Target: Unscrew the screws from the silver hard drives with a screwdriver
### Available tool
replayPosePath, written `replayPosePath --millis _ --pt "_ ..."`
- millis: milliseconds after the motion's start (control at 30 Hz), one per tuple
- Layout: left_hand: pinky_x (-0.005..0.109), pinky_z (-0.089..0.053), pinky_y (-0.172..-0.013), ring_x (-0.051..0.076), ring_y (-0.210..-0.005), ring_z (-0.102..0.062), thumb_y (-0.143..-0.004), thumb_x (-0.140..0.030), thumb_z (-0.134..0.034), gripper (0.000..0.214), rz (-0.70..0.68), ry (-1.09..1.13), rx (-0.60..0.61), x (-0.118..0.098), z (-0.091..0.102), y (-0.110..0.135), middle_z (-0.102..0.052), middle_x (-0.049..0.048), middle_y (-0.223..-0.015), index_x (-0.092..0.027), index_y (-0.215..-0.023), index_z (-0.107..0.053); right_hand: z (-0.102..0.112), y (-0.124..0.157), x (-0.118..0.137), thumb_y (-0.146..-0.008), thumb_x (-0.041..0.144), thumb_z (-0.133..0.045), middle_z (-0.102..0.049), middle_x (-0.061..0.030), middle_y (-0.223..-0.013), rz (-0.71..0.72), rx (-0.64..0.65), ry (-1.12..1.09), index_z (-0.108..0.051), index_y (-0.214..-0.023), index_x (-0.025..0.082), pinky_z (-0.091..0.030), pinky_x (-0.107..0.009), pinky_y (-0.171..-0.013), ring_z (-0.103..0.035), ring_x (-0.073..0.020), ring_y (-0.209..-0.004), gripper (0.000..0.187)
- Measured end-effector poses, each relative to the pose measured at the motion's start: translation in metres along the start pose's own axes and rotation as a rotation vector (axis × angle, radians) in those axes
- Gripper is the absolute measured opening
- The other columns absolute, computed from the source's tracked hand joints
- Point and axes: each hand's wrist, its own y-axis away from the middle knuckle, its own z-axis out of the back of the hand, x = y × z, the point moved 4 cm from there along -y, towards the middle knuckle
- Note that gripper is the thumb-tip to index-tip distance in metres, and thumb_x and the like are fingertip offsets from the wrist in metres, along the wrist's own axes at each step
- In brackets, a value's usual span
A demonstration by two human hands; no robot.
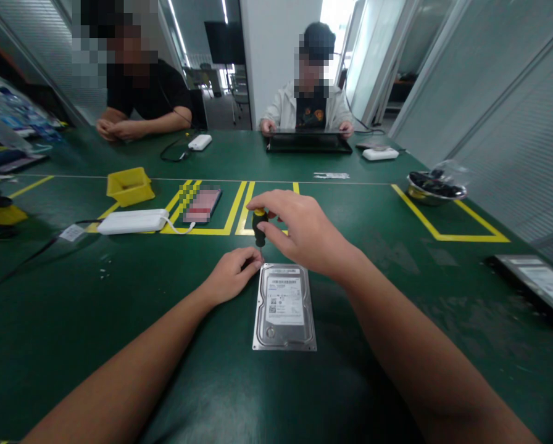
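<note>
A silver hard drive (pixel 286 302) with a white label lies flat on the green table in front of me. My right hand (pixel 299 225) grips the handle of a black and yellow screwdriver (pixel 259 231), which stands nearly upright over the drive's far left corner. At that same corner, my left hand (pixel 234 271) has its thumb and fingers pinched together around the screwdriver's tip. What the left fingers hold there is too small and hidden to make out.
A yellow bin (pixel 129 187), a white power bank (pixel 133 222) and a cabled phone (pixel 203 205) lie beyond my left hand. At right are a metal bowl (pixel 436 191) and another drive-like unit (pixel 540 283). Two people sit opposite; one holds a dark flat panel (pixel 308 143).
</note>
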Motion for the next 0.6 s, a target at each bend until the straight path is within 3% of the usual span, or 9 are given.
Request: replayPosePath --millis 167,333,600 --pt "0.031 -0.043 -0.074 0.019 -0.079 -0.058 -0.094 -0.032 -0.048 0.019 -0.002 -0.005 -0.006 0.0006 -0.0004 0.0007 -0.064 0.0011 -0.083 -0.019 -0.085 -0.058 0.0002 -0.0008 0.0009 -0.084 0.007 -0.051 -0.065 -0.0093 -0.111 0.032 -0.028 -0.054 -0.062 -0.101 0.015 -0.044 -0.032 -0.093 -0.057 -0.0189 -0.106 0.022" --pt "0.031 -0.042 -0.073 0.019 -0.08 -0.058 -0.094 -0.031 -0.048 0.018 -0.001 -0.004 0.0 0.0017 -0.0009 0.0006 -0.064 0.0009 -0.084 -0.019 -0.085 -0.058 0.0019 -0.0023 0.0 -0.086 0.012 -0.056 -0.062 -0.0071 -0.098 0.0 -0.056 -0.026 -0.062 -0.093 0.015 -0.044 -0.03 -0.083 -0.056 -0.0172 -0.092 0.01" --pt "0.031 -0.043 -0.076 0.019 -0.083 -0.059 -0.095 -0.03 -0.05 0.017 -0.008 0.006 -0.018 0.0041 -0.0016 0.0004 -0.066 0.0013 -0.088 -0.018 -0.09 -0.061 -0.0007 -0.0001 0.0009 -0.09 0.019 -0.056 -0.064 -0.011 -0.107 -0.006 -0.028 0.001 -0.067 -0.106 0.011 -0.045 -0.031 -0.083 -0.057 -0.0183 -0.094 0.022"
